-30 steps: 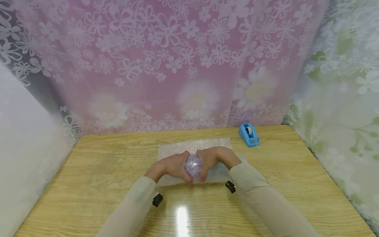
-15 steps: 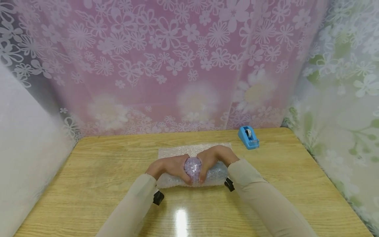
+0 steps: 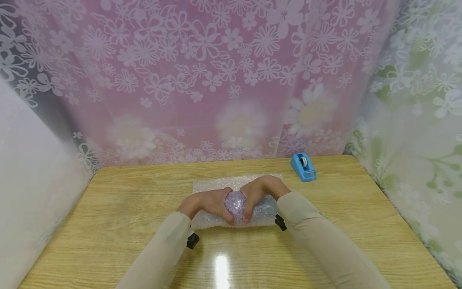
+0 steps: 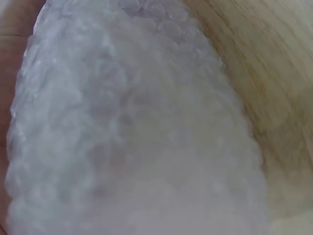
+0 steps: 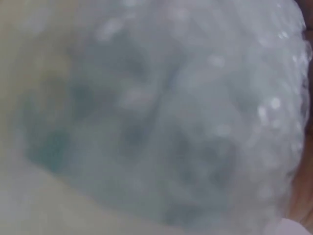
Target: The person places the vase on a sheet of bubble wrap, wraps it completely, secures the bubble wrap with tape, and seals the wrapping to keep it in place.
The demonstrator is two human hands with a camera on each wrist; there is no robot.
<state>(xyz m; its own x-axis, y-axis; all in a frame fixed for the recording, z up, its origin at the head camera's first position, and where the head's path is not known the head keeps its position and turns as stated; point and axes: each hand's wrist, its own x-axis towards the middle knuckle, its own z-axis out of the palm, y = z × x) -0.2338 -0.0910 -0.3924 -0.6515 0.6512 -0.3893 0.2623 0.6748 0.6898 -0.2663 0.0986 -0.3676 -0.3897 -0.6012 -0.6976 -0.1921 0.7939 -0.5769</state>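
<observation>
A bubble-wrapped bundle (image 3: 235, 205) lies across the middle of the table, purplish in its centre and bluish toward its right end. What is inside cannot be made out. My left hand (image 3: 211, 202) grips the bundle left of centre, thumb on the near side. My right hand (image 3: 260, 194) grips it just to the right, thumb also in front. Behind the hands, a flat flap of bubble wrap (image 3: 234, 181) spreads toward the back. Close up, the left wrist view is filled by layered bubble wrap (image 4: 132, 122); blurred bluish-green patches show through the wrap (image 5: 161, 122) in the right wrist view.
A blue tape dispenser (image 3: 303, 167) with a roll in it stands at the back right of the wooden table (image 3: 126, 224). A pink flowered curtain (image 3: 202, 104) hangs behind the table's back edge. Black wrist-camera parts (image 3: 193, 241) sit under the forearms.
The wrap's near part has become rounder and more bulged under my hands, and its back edge has drawn slightly toward me. Both hands keep their hold. The head view has tilted a little.
</observation>
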